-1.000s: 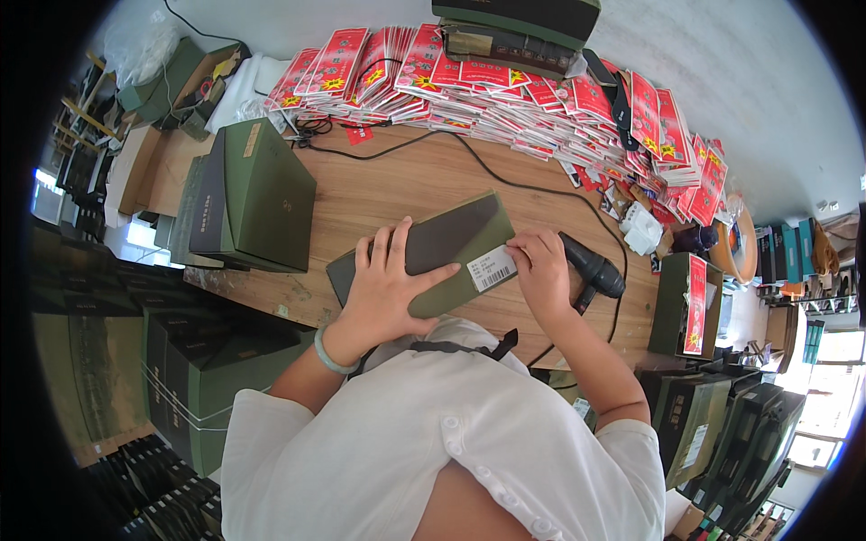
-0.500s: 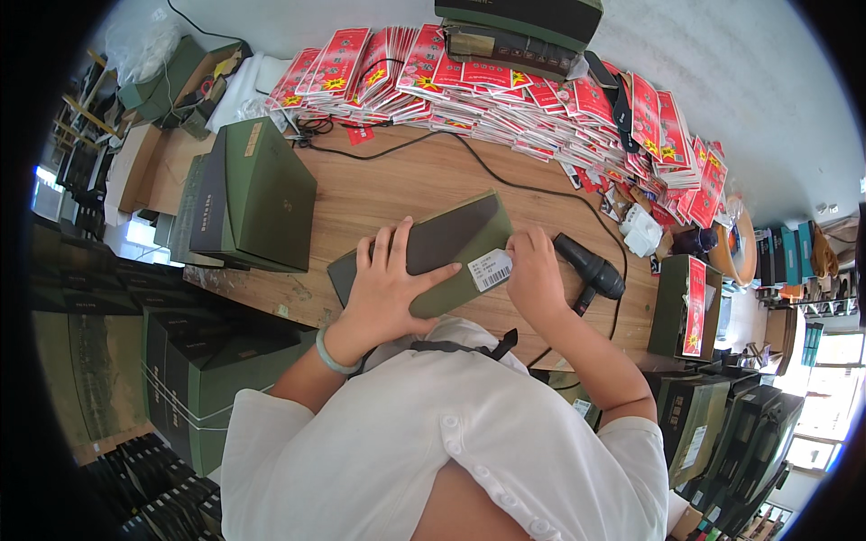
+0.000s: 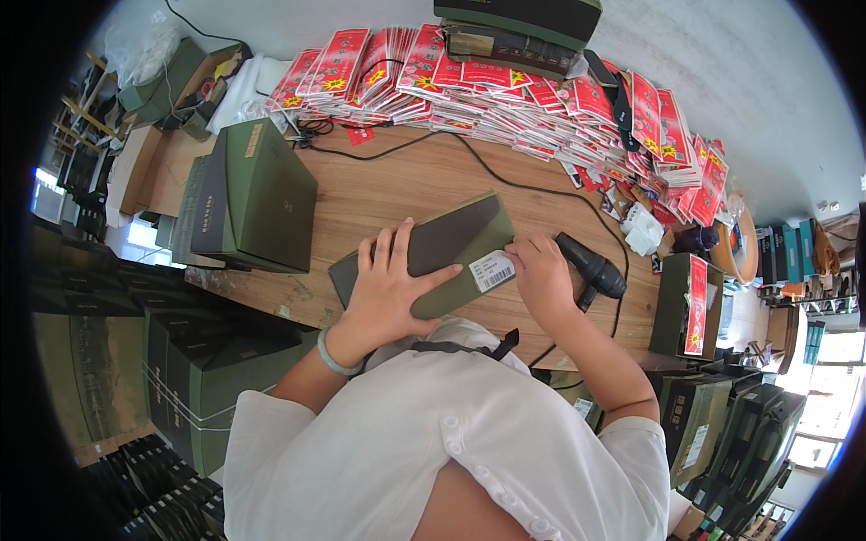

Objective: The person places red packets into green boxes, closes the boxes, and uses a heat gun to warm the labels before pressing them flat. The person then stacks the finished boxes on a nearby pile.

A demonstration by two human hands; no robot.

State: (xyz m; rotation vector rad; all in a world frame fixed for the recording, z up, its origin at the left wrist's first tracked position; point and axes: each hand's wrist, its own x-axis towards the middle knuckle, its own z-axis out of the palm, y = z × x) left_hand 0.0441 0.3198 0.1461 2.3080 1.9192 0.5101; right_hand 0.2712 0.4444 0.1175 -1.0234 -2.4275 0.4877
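A dark green and grey lidded box lies at a slant on the table in front of me. My left hand grips it, the fingers spread across the dark top to its far edge and the thumb along the near green side. A white barcode label sits on the near side by the box's right end. At that label's right edge, my right hand has thumb and forefinger closed in a pinch, its other fingers curled. Whether the pinched corner is lifted off the box is hidden by the fingertips.
A black hair dryer lies right of my right hand, its cable curving across the wooden table. A larger green box stands at left. Red-and-white printed packets are heaped along the back. An open box stands right.
My right hand has shifted slightly right, uncovering a little more of the label's right edge. The left hand and the box have hardly moved.
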